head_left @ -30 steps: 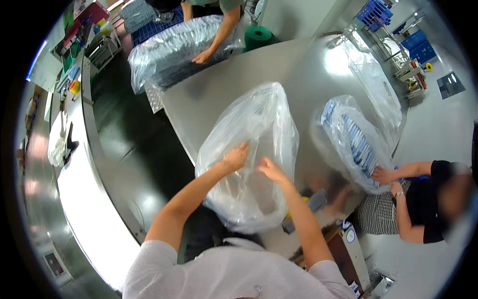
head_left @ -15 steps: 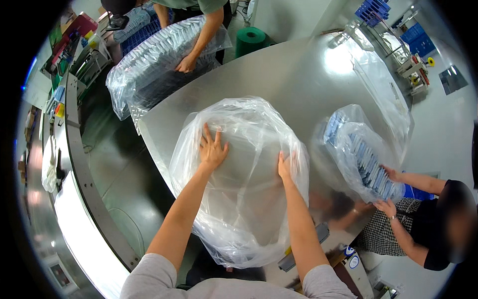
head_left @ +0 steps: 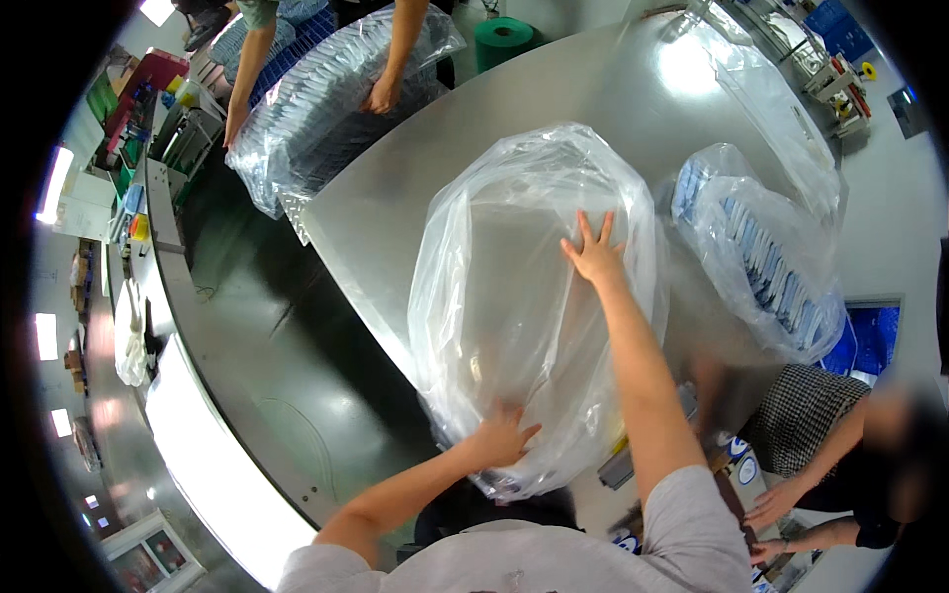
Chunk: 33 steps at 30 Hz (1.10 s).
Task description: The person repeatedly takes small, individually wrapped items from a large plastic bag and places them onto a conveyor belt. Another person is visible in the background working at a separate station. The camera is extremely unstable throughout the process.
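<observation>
A large clear plastic bag [head_left: 445, 287] lies with its mouth spread wide on the metal table in front of me. Inside it, toward the far right, my right hand [head_left: 596, 257] presses the film with fingers splayed. My left hand [head_left: 502, 438] is at the bag's near end, its fingers apart and touching the plastic; some of them are hard to make out. Neither hand holds anything.
To the right lies another clear bag [head_left: 756, 257] with a row of blue-white packets. A co-worker's hands [head_left: 776, 509] are at the lower right. Across the table, another person handles a filled bag [head_left: 316, 104]. A green roll [head_left: 502, 44] stands beyond the metal table [head_left: 554, 94].
My right hand has moved to the far part of the bag, and my left hand has drawn back to its near end. The co-worker at right has let go of the packet bag.
</observation>
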Each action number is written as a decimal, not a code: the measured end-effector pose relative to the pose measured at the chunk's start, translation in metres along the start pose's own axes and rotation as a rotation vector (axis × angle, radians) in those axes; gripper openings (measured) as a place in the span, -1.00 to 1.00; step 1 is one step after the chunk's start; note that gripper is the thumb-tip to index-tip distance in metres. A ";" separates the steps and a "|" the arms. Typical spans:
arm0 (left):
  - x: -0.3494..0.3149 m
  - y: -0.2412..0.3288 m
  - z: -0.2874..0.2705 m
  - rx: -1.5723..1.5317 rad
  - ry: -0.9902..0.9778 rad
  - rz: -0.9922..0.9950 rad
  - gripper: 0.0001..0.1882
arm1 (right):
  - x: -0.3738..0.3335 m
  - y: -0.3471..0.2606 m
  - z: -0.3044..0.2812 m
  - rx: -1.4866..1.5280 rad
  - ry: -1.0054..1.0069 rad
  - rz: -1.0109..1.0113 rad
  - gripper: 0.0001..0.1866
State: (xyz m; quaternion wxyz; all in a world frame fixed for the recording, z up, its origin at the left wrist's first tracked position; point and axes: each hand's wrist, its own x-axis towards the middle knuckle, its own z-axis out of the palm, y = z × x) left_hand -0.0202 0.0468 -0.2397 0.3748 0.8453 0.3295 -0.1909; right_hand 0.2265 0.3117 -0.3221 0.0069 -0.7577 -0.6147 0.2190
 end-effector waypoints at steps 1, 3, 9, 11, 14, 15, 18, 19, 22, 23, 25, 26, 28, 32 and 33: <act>0.001 0.005 -0.039 -0.230 -0.092 -0.060 -0.32 | -0.001 -0.001 -0.005 0.013 -0.015 0.005 -0.20; -0.018 0.013 -0.065 -0.417 0.128 -0.039 -0.39 | -0.016 -0.002 -0.008 0.012 -0.057 -0.128 -0.25; -0.160 0.014 0.047 -0.278 1.056 -0.454 -0.44 | -0.274 -0.045 -0.036 0.519 0.400 -0.790 -0.76; -0.225 0.028 0.109 -0.152 0.811 -0.810 -0.38 | -0.378 0.002 0.020 0.457 0.333 -1.066 -0.87; -0.301 0.082 0.197 -0.074 0.507 -1.223 -0.30 | -0.473 0.066 0.052 0.377 -0.382 -0.898 -0.81; -0.312 0.098 0.221 -0.040 0.468 -1.287 -0.29 | -0.487 0.086 0.064 0.296 -0.473 -0.853 -0.78; -0.325 0.146 0.295 -0.030 0.423 -1.380 -0.29 | -0.483 0.123 0.073 -0.060 -0.485 -1.087 -0.62; -0.325 0.152 0.317 -0.069 0.460 -1.339 -0.30 | -0.480 0.131 0.081 -0.102 -0.478 -1.116 -0.56; -0.297 0.192 0.362 -0.230 0.730 -1.259 -0.34 | -0.465 0.152 0.088 -0.151 -0.331 -1.253 -0.56; -0.285 0.194 0.350 -0.213 0.757 -1.248 -0.35 | -0.464 0.163 0.099 -0.103 -0.258 -1.270 -0.63; -0.275 0.195 0.334 -0.189 0.803 -1.226 -0.42 | -0.460 0.176 0.096 -0.134 -0.272 -1.256 -0.71; -0.276 0.190 0.335 -0.157 0.819 -1.209 -0.45 | -0.459 0.173 0.094 -0.153 -0.280 -1.252 -0.74; -0.276 0.193 0.342 -0.126 0.843 -1.172 -0.50 | -0.459 0.167 0.090 -0.222 -0.247 -1.286 -0.80; -0.278 0.194 0.353 -0.132 0.808 -1.153 -0.53 | -0.457 0.171 0.092 -0.302 -0.225 -1.328 -0.79; -0.280 0.193 0.353 -0.119 0.786 -1.142 -0.50 | -0.459 0.173 0.097 -0.311 -0.210 -1.327 -0.79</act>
